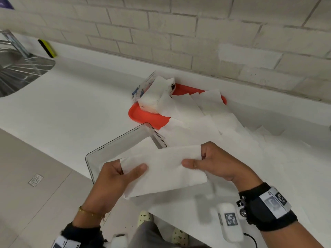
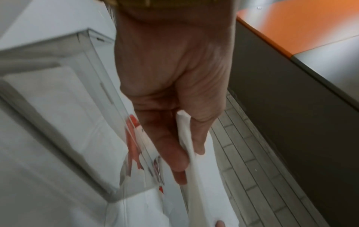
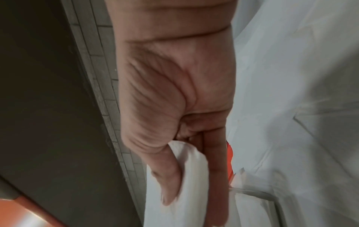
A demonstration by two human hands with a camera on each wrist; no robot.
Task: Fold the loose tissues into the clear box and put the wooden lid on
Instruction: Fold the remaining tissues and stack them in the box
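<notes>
Both hands pinch one tissue [image 1: 164, 169] between thumb and fingers, left hand [image 1: 114, 178] at its 9 o'clock end, right hand [image 1: 218, 163] at 3, above the clear box [image 1: 123, 140]. Uneven pull could tear the thin sheet.

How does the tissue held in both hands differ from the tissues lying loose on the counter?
The held tissue is off the counter, pinched between the left hand and right hand; the loose tissues lie unheld. The held one is a folded strip; the loose ones spread open, overlapping, partly across the red tray. All are white.
</notes>
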